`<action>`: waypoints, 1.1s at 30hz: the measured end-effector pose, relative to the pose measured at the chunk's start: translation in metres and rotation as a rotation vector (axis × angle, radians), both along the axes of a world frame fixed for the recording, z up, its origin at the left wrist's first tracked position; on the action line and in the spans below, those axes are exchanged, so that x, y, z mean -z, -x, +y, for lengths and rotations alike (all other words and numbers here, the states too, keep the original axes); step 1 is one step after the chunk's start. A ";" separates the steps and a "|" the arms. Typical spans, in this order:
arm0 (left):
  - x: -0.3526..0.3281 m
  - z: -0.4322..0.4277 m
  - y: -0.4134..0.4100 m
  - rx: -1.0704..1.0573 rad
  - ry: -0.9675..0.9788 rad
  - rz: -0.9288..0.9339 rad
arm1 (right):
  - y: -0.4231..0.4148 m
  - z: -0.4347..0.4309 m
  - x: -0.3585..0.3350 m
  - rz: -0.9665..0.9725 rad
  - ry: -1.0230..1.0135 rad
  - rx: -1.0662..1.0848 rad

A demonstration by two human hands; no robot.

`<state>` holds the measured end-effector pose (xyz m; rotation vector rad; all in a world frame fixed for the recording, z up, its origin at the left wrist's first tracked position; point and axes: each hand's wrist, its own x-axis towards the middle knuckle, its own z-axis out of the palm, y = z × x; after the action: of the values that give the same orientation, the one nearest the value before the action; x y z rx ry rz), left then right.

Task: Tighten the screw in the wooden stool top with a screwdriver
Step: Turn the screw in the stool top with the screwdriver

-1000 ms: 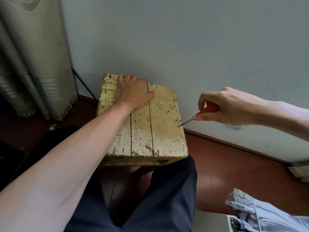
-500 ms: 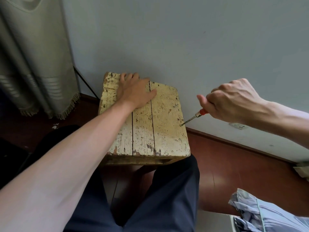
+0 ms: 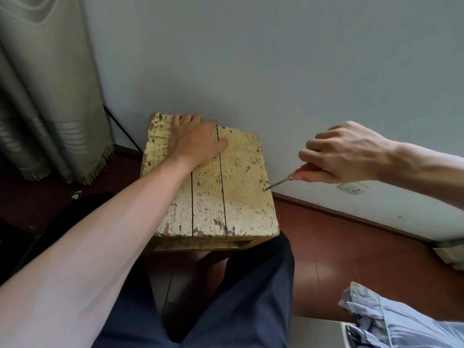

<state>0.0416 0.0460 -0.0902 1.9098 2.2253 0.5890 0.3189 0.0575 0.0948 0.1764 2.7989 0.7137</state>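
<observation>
— Right hand (image 3: 344,153), entry one: state?
— Curled round the screwdriver (image 3: 278,183) handle. Shaft slants down to its left, tip seated on the screw (image 3: 265,190) at the stool top (image 3: 241,204) edge.
— Left hand (image 3: 195,139)?
— Palm down, pressing the far planks, well apart from the tool.
— Step?
— Tightening appears under way. Next calls for firm axial pressure and a clockwise twist.

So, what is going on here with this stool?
A person is working on a worn wooden stool top. The left hand rests flat on it, near the far edge. The right hand grips a red-handled screwdriver, its tip set on a screw near the top's right edge. The screw's depth is too small to tell.
</observation>
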 end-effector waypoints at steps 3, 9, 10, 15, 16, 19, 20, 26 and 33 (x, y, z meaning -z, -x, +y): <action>-0.002 -0.001 -0.001 0.003 -0.012 -0.016 | -0.002 0.001 0.004 0.041 -0.103 -0.010; -0.002 -0.003 0.000 0.006 0.005 -0.010 | 0.022 -0.004 0.014 -0.092 -0.135 0.303; -0.003 -0.003 0.000 0.006 0.006 -0.008 | 0.025 -0.004 0.016 -0.068 -0.133 0.370; -0.006 -0.005 0.000 0.009 0.014 0.008 | 0.026 -0.006 0.017 0.110 0.029 0.825; -0.006 -0.005 -0.001 0.009 0.014 0.004 | 0.027 -0.008 0.017 0.110 0.040 0.844; -0.007 -0.004 -0.001 0.008 0.011 -0.001 | 0.031 -0.011 0.014 0.066 0.055 0.784; -0.008 -0.004 -0.001 0.010 0.012 0.001 | 0.030 -0.012 0.012 0.030 0.055 0.729; -0.005 -0.004 0.000 0.014 0.006 -0.007 | 0.018 -0.002 0.003 -0.112 -0.077 0.085; -0.002 -0.001 0.001 0.013 -0.007 -0.002 | 0.026 -0.014 0.016 -0.206 -0.211 0.254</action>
<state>0.0407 0.0446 -0.0880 1.9244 2.2112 0.5965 0.2924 0.0436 0.0787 0.4597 2.4465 0.9052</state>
